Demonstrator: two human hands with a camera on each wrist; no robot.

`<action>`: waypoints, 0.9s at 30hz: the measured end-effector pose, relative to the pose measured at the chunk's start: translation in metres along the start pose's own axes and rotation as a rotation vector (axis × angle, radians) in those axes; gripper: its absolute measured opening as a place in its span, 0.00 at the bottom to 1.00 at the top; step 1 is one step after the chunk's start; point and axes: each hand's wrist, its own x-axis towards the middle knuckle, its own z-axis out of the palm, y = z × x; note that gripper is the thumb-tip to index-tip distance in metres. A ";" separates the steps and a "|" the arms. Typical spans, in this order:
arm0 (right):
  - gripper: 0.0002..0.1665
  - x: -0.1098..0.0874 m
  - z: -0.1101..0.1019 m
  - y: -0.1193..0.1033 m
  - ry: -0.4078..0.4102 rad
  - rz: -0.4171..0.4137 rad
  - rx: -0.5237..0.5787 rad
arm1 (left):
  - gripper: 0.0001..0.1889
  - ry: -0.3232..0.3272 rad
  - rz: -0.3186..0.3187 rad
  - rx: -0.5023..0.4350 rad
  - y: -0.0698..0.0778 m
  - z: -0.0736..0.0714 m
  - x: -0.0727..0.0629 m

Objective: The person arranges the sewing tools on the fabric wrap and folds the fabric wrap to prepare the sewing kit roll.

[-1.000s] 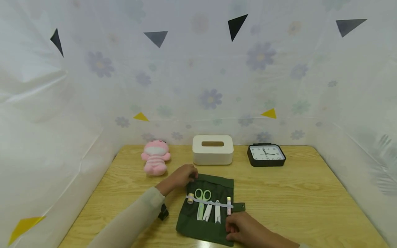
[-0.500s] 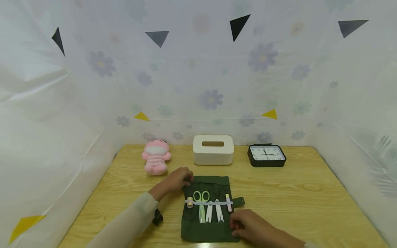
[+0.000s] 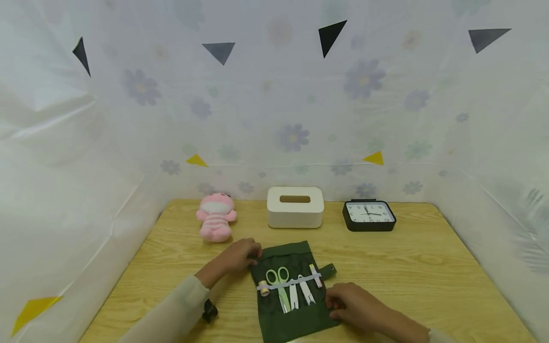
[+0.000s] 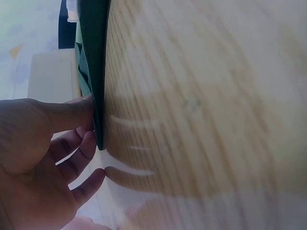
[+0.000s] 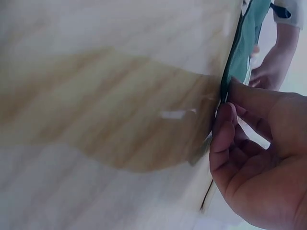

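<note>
A dark green fabric roll-up pouch (image 3: 291, 328) lies spread at the front of the table, turned at a slant. Its pale elastic band holds a thread spool (image 3: 263, 288), green-handled scissors (image 3: 284, 301), two white snips (image 3: 307, 291) and a slim pink-and-white item (image 3: 316, 276). At the pouch's far left corner, my left hand (image 3: 236, 256) pinches the cloth between thumb and fingers, as the left wrist view shows. My right hand (image 3: 353, 305) grips the pouch's right edge near the front corner, thumb against curled fingers in the right wrist view.
Along the back of the wooden table (image 3: 411, 267) stand a pink plush toy (image 3: 216, 219), a white tissue box (image 3: 295, 214) and a black-framed clock (image 3: 369, 215). A snap tab (image 3: 329, 271) sticks out from the pouch's right side. White patterned sheeting surrounds the table.
The pouch has turned counterclockwise in the head view. My left hand has moved left and nearer with its corner, while my right hand has shifted right and slightly away from me.
</note>
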 end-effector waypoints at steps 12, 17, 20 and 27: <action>0.11 0.003 -0.017 0.018 0.029 0.007 -0.043 | 0.11 -0.048 -0.027 -0.035 0.009 -0.007 -0.020; 0.10 0.006 -0.024 0.025 0.048 0.007 -0.075 | 0.12 -0.075 -0.027 -0.042 0.013 -0.008 -0.027; 0.10 0.008 -0.028 0.029 0.059 0.011 -0.088 | 0.12 -0.094 -0.038 -0.052 0.016 -0.008 -0.030; 0.10 0.016 -0.035 0.034 0.094 0.018 -0.124 | 0.12 -0.108 -0.048 -0.048 0.027 -0.009 -0.035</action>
